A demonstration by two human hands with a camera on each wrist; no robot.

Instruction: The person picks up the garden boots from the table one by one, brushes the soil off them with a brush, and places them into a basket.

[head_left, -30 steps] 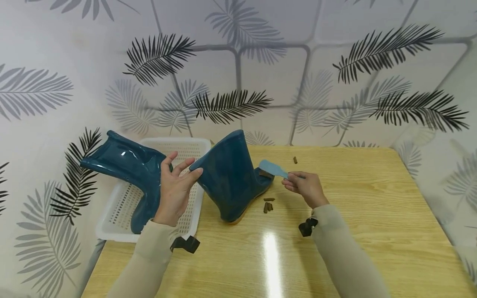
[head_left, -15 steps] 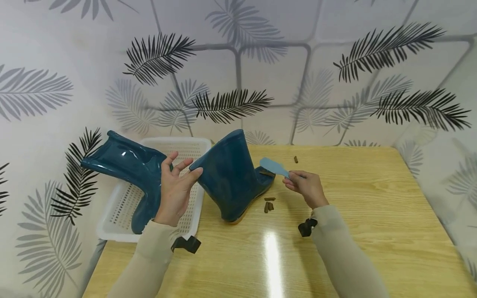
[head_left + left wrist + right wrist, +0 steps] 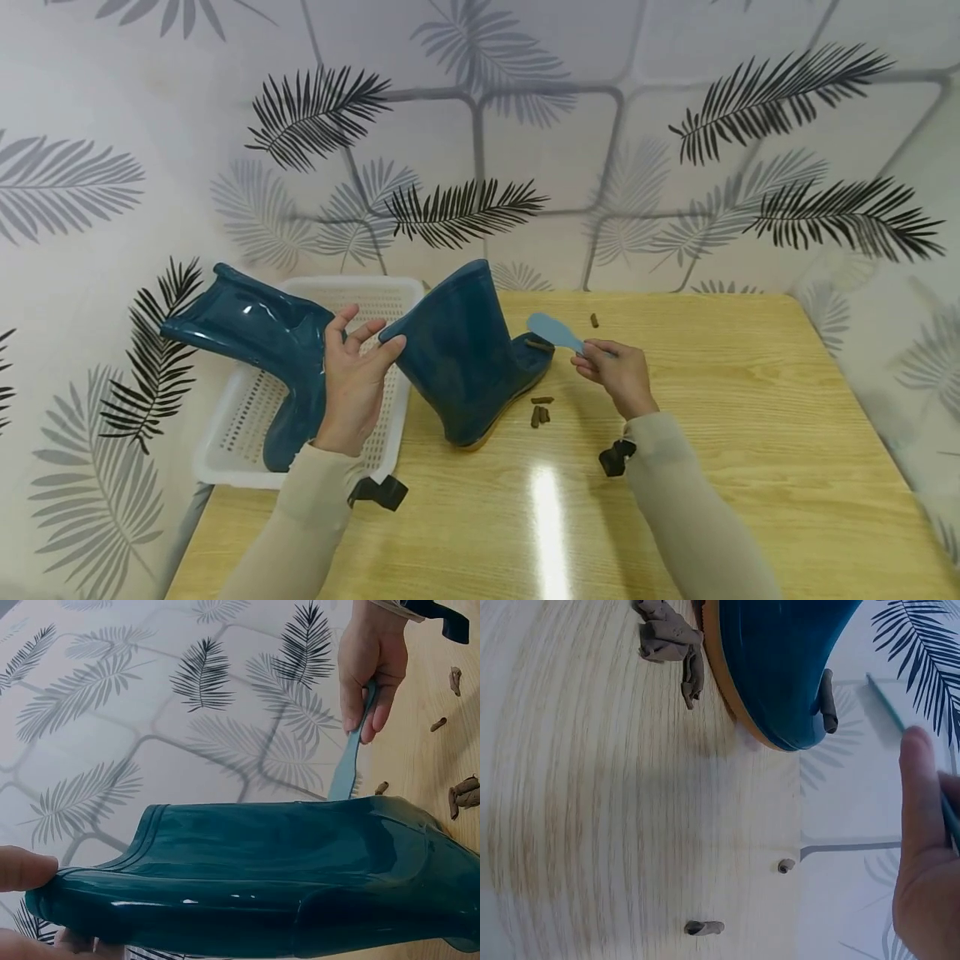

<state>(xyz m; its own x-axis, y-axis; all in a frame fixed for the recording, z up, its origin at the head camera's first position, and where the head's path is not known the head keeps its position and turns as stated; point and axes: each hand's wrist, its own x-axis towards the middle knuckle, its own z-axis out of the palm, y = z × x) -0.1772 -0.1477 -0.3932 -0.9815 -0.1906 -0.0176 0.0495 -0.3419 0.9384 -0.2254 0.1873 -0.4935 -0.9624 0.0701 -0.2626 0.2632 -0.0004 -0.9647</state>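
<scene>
A dark blue-green rubber boot [image 3: 461, 358] stands tilted on the table, its toe pointing right. My left hand [image 3: 351, 387] pinches its top rim between thumb and fingers. In my right hand [image 3: 621, 377] is the handle of a light blue brush [image 3: 553, 332], held just above the toe. Only a few bristles show, in the left wrist view. On the toe lies a brown roll of clay-like dirt [image 3: 827, 702], apart from the brush in the right wrist view. More brown bits [image 3: 540, 414] lie on the table beside the sole.
A second blue-green boot [image 3: 258, 321] lies in a white perforated plastic basket [image 3: 225, 477] at the left, its shaft jutting over the rim. Another brown crumb [image 3: 594, 320] rests near the back edge of the wooden table [image 3: 750, 467]. A patterned wall [image 3: 600, 167] rises behind.
The brush has lifted from the boot's toe and risen slightly, uncovering more of the brown roll there. My left hand and the boot stay almost unmoved.
</scene>
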